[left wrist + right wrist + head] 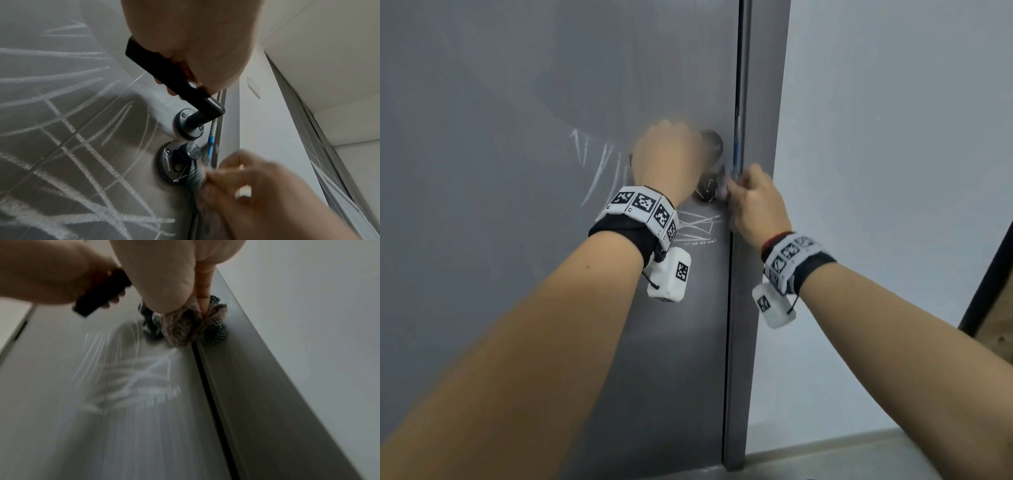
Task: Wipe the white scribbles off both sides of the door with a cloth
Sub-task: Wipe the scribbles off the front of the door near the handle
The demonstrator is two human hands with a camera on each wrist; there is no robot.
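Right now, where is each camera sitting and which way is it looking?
Head: worn on the head, facing the grey door; both forearms, left hand and right hand show.
Left wrist: under the left hand, looking along it at the black handle; the right hand shows blurred below.
Right wrist: under the right hand, looking at the checked cloth it grips.
All three views share the white scribbles.
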